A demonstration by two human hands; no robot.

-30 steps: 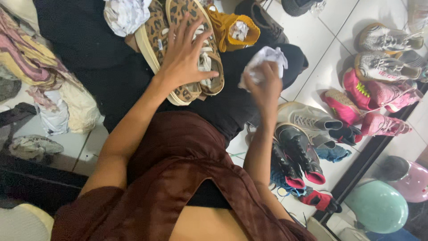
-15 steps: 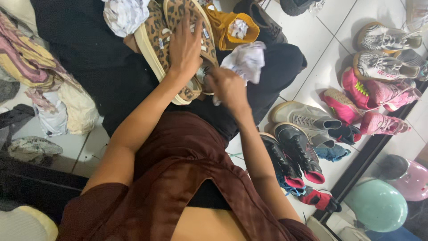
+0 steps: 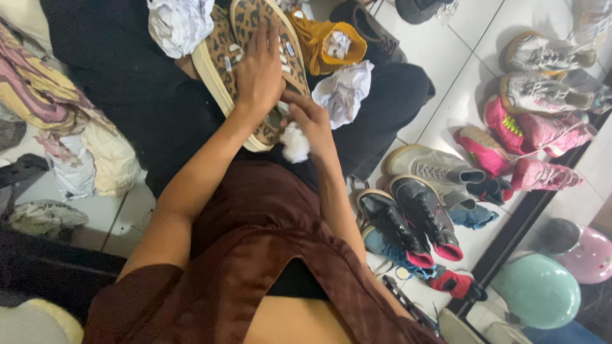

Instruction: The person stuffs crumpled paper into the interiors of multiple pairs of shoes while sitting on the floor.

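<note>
1. On the person's black-clad lap, the left hand [image 3: 258,70] presses flat, fingers released, on a leopard-print canvas sneaker [image 3: 264,76].
2. Right hand [image 3: 309,121] grasps a small crumpled white paper wad [image 3: 295,143] at the sneaker's heel.

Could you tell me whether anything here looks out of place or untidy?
Mostly the crumpled paper: one wad lies loose on the black-clad lap beside the leopard-print shoes, another above them. Shoes on the tiled floor sit jumbled, some overlapping.
</note>
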